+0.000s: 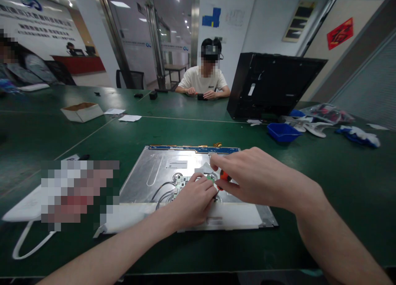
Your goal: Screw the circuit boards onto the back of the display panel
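A flat display panel (140, 169) with a silvery metal back lies on the green table before me. A blue circuit strip (173, 149) runs along its far edge. My right hand (244, 175) is wrapped round an orange and black screwdriver (224, 176), held over the middle of the panel; its tip is hidden. My left hand (196, 196) rests on a small green and white circuit board (181, 185), its fingers bent and together close to the screwdriver. What those fingertips grip, if anything, is hidden. Dark cables (162, 191) leave the board on its left.
A white bag (24, 202), partly blurred out, lies left of the panel. Farther off are an open box (83, 112), papers (130, 118), a large black monitor housing (272, 85), a blue tray (283, 132) and gloves (359, 135). Another person (206, 78) sits across the table.
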Available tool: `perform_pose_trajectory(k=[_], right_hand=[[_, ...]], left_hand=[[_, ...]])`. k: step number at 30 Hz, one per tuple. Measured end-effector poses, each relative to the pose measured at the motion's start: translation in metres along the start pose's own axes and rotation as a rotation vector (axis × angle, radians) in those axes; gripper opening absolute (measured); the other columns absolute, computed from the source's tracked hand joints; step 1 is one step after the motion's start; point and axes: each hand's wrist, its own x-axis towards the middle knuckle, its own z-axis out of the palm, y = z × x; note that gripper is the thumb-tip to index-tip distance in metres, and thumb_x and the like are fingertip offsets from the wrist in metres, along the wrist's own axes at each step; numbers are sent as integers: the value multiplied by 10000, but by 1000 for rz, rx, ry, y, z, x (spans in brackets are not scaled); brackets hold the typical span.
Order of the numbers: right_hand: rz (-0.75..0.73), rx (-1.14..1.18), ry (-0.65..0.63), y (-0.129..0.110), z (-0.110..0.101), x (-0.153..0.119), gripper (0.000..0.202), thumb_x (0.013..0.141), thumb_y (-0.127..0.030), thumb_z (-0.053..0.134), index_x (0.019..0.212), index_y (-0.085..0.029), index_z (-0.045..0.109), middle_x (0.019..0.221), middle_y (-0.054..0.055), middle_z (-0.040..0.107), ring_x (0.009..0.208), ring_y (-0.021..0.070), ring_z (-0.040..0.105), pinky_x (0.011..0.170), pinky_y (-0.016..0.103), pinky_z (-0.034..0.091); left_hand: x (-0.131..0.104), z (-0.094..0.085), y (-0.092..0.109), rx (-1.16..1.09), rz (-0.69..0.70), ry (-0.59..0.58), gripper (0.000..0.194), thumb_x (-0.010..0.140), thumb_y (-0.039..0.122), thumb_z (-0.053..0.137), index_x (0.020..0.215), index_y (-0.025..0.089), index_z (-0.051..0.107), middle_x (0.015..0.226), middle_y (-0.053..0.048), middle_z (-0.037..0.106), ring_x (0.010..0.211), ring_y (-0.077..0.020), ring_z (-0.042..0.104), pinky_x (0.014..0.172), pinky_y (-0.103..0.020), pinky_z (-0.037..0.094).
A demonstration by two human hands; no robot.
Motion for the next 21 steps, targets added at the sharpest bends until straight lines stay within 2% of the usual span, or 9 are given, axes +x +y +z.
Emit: perform_pose_trajectory(k=[4, 8, 12, 18, 21], right_hand=[[-52, 78, -6, -1, -1, -3, 106, 817, -224, 507, 914, -218, 467, 817, 5, 646, 644, 157, 567, 511, 260, 265], [0, 43, -4, -1, -1, -2, 149, 847, -307, 521, 968, -224, 495, 807, 11, 663, 653, 176, 591, 507, 263, 259], [41, -29, -5, 3, 1, 1, 161, 902, -365, 463, 948, -223, 522, 732, 15, 661, 581, 163, 573, 479, 262, 215], [-29, 58, -4, 3, -1, -2, 131, 849, -256, 499, 974, -216, 493, 799, 10, 660, 621, 155, 571, 497, 260, 248], [-34, 60, -15, 4, -2, -3, 151, 840, -293, 531, 967, -218, 501, 791, 10, 660, 622, 156, 568, 502, 255, 251]], left_hand=[[0, 1, -1, 12, 20, -4, 181, 840, 187, 504, 1004, 169, 581, 1006, -82, 635, 997, -239, 561, 978, -426, 312], [1, 1, 0, 12, 1, 4, 157, 833, 167, 491, 963, 170, 580, 952, -71, 635, 944, -232, 565, 963, -430, 322], [1, -1, 1, -4, -3, 0, 119, 827, 160, 496, 909, 173, 581, 989, -69, 638, 950, -230, 565, 967, -428, 319], [1, 0, 0, 10, 5, 3, 168, 848, 164, 478, 980, 171, 581, 962, -70, 634, 939, -225, 565, 982, -432, 307], [0, 1, 0, 19, 5, 4, 167, 835, 165, 491, 978, 169, 577, 959, -71, 629, 936, -227, 560, 981, -430, 310]])
